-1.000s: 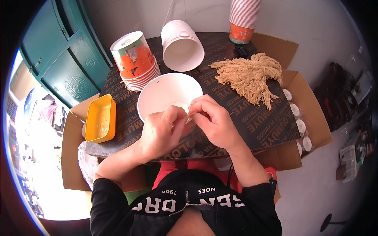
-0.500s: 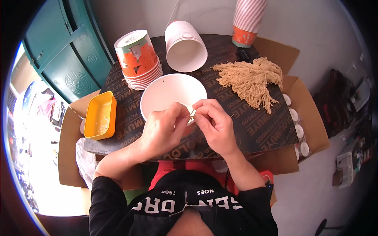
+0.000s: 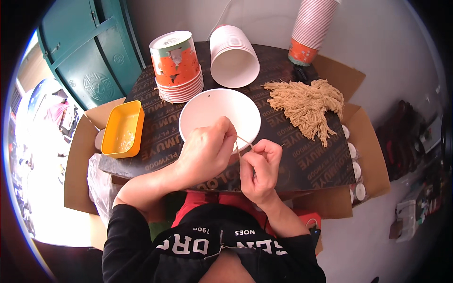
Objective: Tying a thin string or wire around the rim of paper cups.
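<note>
A white paper bucket (image 3: 222, 104) stands mouth up on the dark printed plywood table (image 3: 160, 153), right in front of me. A small hole shows near its far rim. At the bucket's near side, my left hand (image 3: 205, 148) pinches a thin beige cord (image 3: 244, 140). My right hand (image 3: 260, 170), lower and to the right, has closed fingers on the same cord. Between the hands the cord runs in a short taut span, with another strand hanging down. Whether it passes through the bucket wall is hidden. A bundle of beige cords (image 3: 309, 104) lies to the right.
Orange-patterned buckets (image 3: 175, 70) stand upside down in a stack at the back left. Nested white buckets (image 3: 234, 61) lie beside them; a tall stack (image 3: 311, 33) rises behind. A yellow tray (image 3: 138, 127) holds white bits at left. Cardboard boxes (image 3: 373, 165) flank the table.
My hands have drawn apart, the right one moving down and toward me, and a length of cord now stretches between them. The whole view has also shifted slightly.
</note>
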A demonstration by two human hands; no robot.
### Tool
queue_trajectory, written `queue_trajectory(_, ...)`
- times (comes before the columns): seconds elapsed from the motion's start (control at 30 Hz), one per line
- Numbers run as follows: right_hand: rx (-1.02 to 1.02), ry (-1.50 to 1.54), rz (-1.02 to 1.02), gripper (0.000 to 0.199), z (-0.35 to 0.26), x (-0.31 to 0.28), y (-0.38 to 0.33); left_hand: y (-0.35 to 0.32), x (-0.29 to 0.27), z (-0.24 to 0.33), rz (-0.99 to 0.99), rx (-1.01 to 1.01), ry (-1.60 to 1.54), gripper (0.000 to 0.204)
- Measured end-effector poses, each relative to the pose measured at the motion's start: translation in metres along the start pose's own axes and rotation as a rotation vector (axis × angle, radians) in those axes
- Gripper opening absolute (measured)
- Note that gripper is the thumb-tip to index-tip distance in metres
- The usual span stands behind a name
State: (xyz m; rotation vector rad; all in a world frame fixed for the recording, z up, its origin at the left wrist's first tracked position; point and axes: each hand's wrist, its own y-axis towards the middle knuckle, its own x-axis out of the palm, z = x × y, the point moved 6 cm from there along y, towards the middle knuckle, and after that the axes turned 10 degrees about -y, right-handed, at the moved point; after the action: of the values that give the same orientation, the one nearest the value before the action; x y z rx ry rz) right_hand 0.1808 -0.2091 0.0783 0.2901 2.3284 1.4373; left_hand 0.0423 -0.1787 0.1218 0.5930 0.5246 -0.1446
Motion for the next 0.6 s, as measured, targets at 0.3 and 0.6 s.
queue_trajectory(0.3,-0.099,-0.068,-0.059,0.011,0.007,-0.004,-0.004,0.005,0.001,-0.011,0.066,-0.055,0.122,0.004)
queue_trajectory(0.6,0.468,0.329,-0.209,0.014,0.039,0.002,-0.02,0.01,-0.007,-0.008,0.105,-0.108,0.031,0.006)
